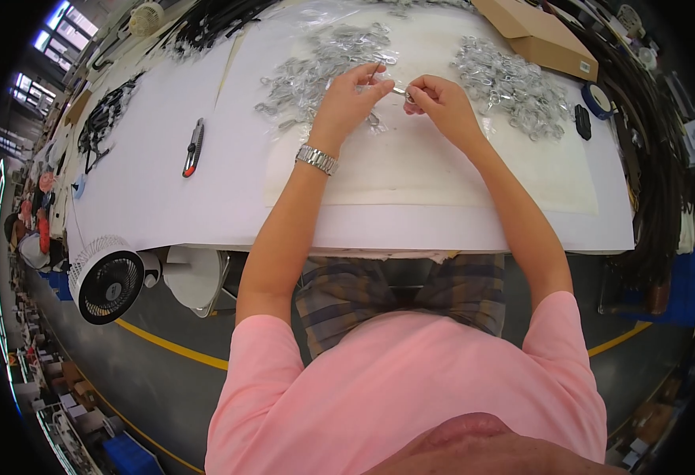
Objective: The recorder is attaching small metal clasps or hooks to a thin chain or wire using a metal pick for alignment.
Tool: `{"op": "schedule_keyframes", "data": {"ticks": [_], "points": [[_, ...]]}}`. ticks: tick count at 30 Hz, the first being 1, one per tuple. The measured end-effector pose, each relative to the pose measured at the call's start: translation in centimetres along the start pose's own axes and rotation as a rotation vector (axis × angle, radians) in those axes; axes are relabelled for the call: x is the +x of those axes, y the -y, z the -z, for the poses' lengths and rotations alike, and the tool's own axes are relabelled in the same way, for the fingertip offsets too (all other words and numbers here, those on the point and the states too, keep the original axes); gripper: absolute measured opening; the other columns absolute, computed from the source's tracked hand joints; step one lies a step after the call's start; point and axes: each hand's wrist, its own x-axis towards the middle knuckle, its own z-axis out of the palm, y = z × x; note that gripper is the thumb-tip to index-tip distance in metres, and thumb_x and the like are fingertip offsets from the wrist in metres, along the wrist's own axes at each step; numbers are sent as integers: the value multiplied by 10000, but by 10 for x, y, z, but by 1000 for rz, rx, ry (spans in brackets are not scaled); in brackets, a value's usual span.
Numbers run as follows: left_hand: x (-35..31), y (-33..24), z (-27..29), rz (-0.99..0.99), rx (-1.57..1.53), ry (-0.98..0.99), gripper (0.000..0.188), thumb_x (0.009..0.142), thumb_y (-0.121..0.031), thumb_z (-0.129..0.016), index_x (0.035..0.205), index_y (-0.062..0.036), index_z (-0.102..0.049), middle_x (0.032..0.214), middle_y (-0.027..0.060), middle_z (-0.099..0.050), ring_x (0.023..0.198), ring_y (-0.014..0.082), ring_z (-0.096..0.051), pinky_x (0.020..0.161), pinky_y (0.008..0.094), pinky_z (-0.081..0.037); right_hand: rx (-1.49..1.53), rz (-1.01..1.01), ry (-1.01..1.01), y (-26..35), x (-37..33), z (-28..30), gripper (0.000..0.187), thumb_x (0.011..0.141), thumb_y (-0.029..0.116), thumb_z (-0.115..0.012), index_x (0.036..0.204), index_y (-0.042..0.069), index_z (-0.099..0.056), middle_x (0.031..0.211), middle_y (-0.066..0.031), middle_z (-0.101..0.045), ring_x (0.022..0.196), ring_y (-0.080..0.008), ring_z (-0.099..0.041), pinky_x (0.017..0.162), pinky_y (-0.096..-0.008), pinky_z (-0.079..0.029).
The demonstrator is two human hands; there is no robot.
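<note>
Over the pale sheet on the table, my left hand [351,101] has its fingers pinched together, with a thin dark strip [377,70] showing at the fingertips. A metal watch circles that wrist. Close beside it, my right hand [442,104] is closed on a small metal ring [409,97]. Something short and shiny spans the gap between both hands, too small to name. Behind my left hand spreads a pile of small clear bags with silvery metal pieces [316,71]. Another pile of silvery metal pieces [514,87] lies beyond my right hand.
A utility knife [194,148] lies left on the white table. At the right are a cardboard box [541,39], a blue tape roll [597,100] and a black object [582,123]. Dark straps hang past the right edge. A fan [110,283] stands near the left front edge.
</note>
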Motion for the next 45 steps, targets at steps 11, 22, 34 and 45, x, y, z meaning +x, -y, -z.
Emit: {"op": "schedule_keyframes", "data": {"ticks": [11, 22, 34, 45], "points": [[-7, -11, -6, 32, 85, 2, 248, 962, -241, -723, 869, -14, -749, 598, -36, -576, 502, 39, -447, 476, 239, -329, 501, -330, 185, 1, -14, 1, 226, 1027, 249, -673, 1127, 47, -682, 939, -12, -697, 837, -103, -686, 806, -263, -581], [-9, -19, 2, 270, -279, 148, 301, 958, -330, -768, 936, -33, -723, 586, -71, -491, 479, 19, -399, 434, 207, -250, 389, -213, -28, 13, -11, 14, 237, 998, 204, -686, 1111, -1, -723, 919, -78, -763, 813, -121, -713, 791, -266, -582], [-15, -22, -5, 351, -386, 495, 236, 998, -242, -715, 1067, -16, -725, 859, 34, -714, 506, -5, -420, 426, 170, -283, -346, 245, -255, 31, -21, 4, 170, 1006, 180, -654, 911, 41, -679, 671, -31, -683, 576, -85, -618, 550, -250, -470], [-14, -15, -10, 327, -421, 425, 208, 986, -219, -729, 1033, -17, -719, 871, 27, -722, 511, 4, -439, 434, 181, -288, 436, -125, -152, 33, -15, 4, 252, 1028, 269, -667, 1108, 39, -730, 983, -27, -728, 870, -101, -684, 818, -258, -574]]}}
